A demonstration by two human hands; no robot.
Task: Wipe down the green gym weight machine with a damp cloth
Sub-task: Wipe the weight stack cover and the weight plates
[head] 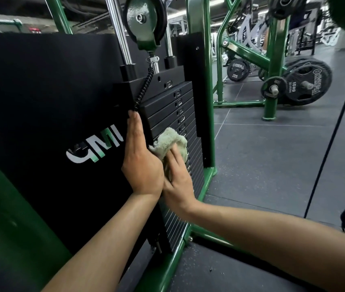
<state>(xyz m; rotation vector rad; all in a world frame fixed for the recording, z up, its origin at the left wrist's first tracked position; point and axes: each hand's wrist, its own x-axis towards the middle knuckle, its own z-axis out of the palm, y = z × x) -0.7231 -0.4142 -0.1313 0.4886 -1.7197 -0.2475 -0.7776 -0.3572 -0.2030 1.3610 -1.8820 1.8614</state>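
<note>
Pale-green cloth (172, 142) lies bunched against the black weight stack (167, 102), midway along its upright run of plates. The right hand (177, 180) presses it there with flat fingers. The left hand (140, 159), open and straight-fingered, braces just left of it. More plates lie above and below the cloth, so the wipe probably runs up or down the stack.

Left hand (141, 161) flat on black panel (41, 91) edge, right hand (177, 182) just beside it, pressing pale cloth (172, 142) against weight stack (167, 110), green frame (207, 102) right of both hands
</note>
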